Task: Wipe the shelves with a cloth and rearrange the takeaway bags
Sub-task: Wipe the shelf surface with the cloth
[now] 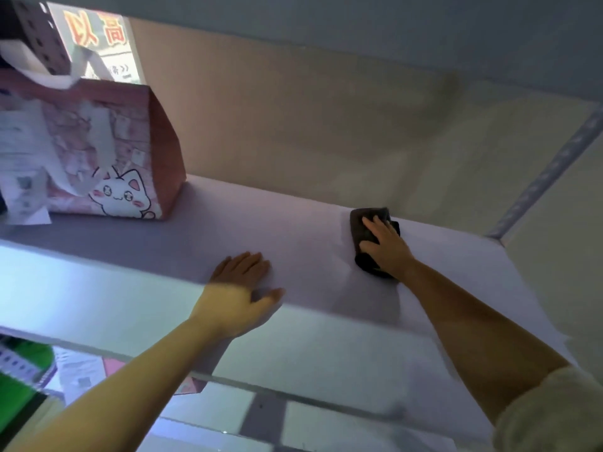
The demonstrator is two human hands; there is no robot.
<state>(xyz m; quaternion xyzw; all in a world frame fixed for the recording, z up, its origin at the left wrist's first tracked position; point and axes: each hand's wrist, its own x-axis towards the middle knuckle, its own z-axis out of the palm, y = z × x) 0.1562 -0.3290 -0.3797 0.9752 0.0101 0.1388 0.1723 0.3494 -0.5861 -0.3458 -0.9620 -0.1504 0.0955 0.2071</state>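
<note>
Wiping step judged in hand; bags not yet rearranged. Pink takeaway bag point(107, 151) stands at 10 o'clock on the shelf point(228, 230). Left hand point(241, 288) is laid flat at the shelf's front edge, fingers straight, holding nothing. Right hand point(385, 243) is pressed on the dark cloth point(362, 230), fingers spread over it; cloth shows beyond the fingertips toward 11 o'clock. Next, likely a sweep toward the bag.

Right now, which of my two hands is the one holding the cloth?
Your right hand. It presses the dark cloth onto the shelf toward the right end. Your left hand lies flat and bare on the shelf's front edge, nearer the pink cat bag.
</note>
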